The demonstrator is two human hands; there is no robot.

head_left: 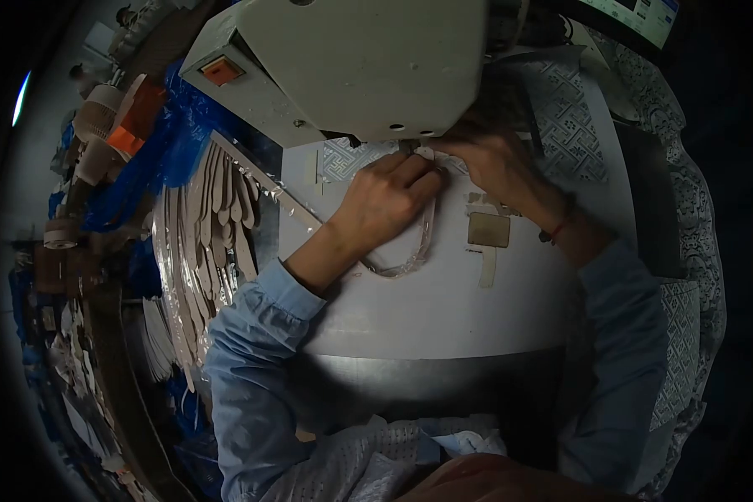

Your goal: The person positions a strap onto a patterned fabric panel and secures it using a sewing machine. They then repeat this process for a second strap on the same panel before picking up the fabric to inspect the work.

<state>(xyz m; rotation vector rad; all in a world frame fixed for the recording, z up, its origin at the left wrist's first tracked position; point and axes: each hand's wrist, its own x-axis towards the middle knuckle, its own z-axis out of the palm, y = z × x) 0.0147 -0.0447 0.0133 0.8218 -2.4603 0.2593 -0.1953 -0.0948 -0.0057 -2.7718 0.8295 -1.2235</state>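
Close under the head of a sewing machine (368, 67), my left hand (390, 197) has its fingers curled down on a pale, narrow strap (427, 230). The strap bends in a loop below the hand, over the white work surface (376, 318). My right hand (498, 167) comes in from the right, its fingers bent together at the needle area beside the left fingertips. What the right fingers grip is hidden. A small light end piece (425, 153) shows between the two hands.
A bundle of beige straps (217, 226) hangs at the left, near blue plastic (188, 125). A tan square plate (489, 229) with tape lies right of the hands. Patterned sheet (573, 117) covers the back right. A screen (644, 21) stands at the top right.
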